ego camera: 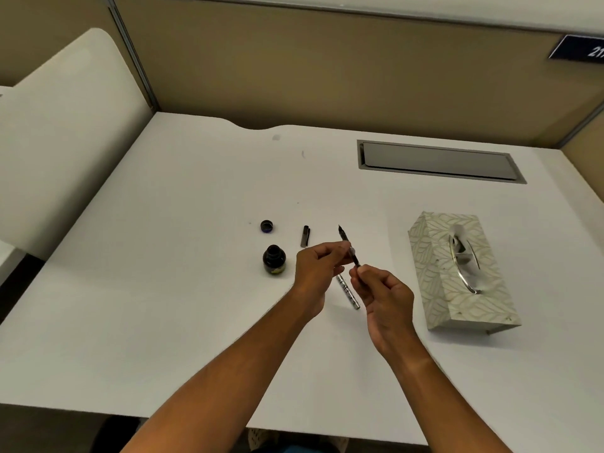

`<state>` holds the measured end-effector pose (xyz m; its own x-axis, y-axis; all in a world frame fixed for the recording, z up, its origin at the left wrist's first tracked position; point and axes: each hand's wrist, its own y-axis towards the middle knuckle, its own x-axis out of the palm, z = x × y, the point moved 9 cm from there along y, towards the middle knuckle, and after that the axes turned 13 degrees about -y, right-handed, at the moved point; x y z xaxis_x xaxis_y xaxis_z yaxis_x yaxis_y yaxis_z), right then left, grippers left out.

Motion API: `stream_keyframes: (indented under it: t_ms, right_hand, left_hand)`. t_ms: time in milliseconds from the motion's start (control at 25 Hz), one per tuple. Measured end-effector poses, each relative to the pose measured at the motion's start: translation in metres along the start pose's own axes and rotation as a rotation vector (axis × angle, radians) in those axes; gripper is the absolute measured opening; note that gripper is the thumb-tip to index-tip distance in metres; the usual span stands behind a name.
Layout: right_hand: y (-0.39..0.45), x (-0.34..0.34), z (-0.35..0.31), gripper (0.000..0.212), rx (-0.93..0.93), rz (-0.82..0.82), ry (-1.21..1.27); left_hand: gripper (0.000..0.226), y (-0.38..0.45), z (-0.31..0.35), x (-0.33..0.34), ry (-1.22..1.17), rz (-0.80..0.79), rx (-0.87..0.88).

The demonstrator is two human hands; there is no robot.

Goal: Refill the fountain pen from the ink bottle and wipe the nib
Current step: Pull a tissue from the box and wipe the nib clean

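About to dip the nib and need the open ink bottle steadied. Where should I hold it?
Take the ink bottle by its wide round body, below the narrow open neck, coming from its left side. The left hand and pen sit on its right, and the mouth must stay free.

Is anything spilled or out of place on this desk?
No spill shows. The ink bottle stands open and upright, its cap set behind it. Pen cap and barrel lie loose while both hands hold the nib section. Only faint smudges mark the far desk.

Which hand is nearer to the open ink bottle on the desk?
Left. The left hand is just right of the ink bottle, almost beside it; the right hand is farther right, beyond the pen.
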<state>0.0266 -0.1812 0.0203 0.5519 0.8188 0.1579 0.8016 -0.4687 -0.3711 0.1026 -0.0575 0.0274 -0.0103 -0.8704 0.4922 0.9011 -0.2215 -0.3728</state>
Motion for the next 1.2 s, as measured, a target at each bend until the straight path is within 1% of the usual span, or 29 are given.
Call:
stream_keyframes:
  t_ms: [80, 200, 400, 480, 560, 640, 720, 800, 840, 880, 920, 1000, 1040, 1120, 1200]
  right_hand:
    - [0.002, -0.006, -0.005, 0.006, -0.070, 0.028, -0.106]
    - [0.005, -0.015, -0.011, 0.008, -0.144, 0.054, -0.199]
    - [0.012, -0.021, -0.013, 0.011, -0.174, 0.069, -0.277]
    - [0.015, -0.023, -0.014, 0.012, -0.187, 0.051, -0.293]
    - [0.017, -0.026, -0.021, 0.014, -0.239, 0.053, -0.398]
    - [0.021, -0.037, -0.041, 0.019, -0.352, 0.128, -0.573]
    - [0.029, -0.056, -0.070, 0.020, -0.483, 0.239, -0.704]
    - [0.042, -0.086, -0.100, 0.024, -0.590, 0.378, -0.883]
    - [0.050, -0.102, -0.112, 0.027, -0.608, 0.450, -1.009]
    - [0.059, -0.119, -0.120, 0.031, -0.586, 0.503, -1.126]
    - [0.070, -0.133, -0.123, 0.035, -0.521, 0.526, -1.220]
    - [0.091, -0.152, -0.118, 0.041, -0.351, 0.493, -1.346]
    - [0.099, -0.155, -0.113, 0.042, -0.298, 0.449, -1.386]
    - [0.112, -0.154, -0.107, 0.038, -0.265, 0.364, -1.439]
    - [0.119, -0.152, -0.107, 0.034, -0.287, 0.318, -1.502]
  left_hand:
    - [0.010, 0.001, 0.000, 0.006, 0.039, -0.016, 0.017]
    - [0.011, 0.004, -0.002, 0.014, 0.064, -0.025, 0.022]
    - [0.014, 0.010, -0.007, 0.017, 0.067, -0.004, -0.009]
    - [0.013, 0.012, -0.010, 0.017, 0.063, 0.012, -0.023]
    - [0.012, 0.015, -0.011, 0.017, 0.070, 0.026, -0.026]
    - [0.011, 0.018, -0.011, 0.016, 0.085, 0.039, -0.021]
    - [0.010, 0.021, -0.010, 0.014, 0.092, 0.048, -0.016]
    - [0.010, 0.026, -0.010, 0.011, 0.091, 0.046, -0.021]
    - [0.010, 0.027, -0.011, 0.009, 0.090, 0.045, -0.026]
    - [0.010, 0.028, -0.012, 0.008, 0.090, 0.044, -0.032]
    - [0.009, 0.029, -0.014, 0.008, 0.089, 0.042, -0.037]
    - [0.010, 0.029, -0.017, 0.008, 0.091, 0.036, -0.049]
    - [0.010, 0.028, -0.018, 0.009, 0.091, 0.031, -0.053]
    - [0.011, 0.027, -0.020, 0.010, 0.092, 0.020, -0.059]
    - [0.011, 0.027, -0.020, 0.010, 0.098, 0.017, -0.060]
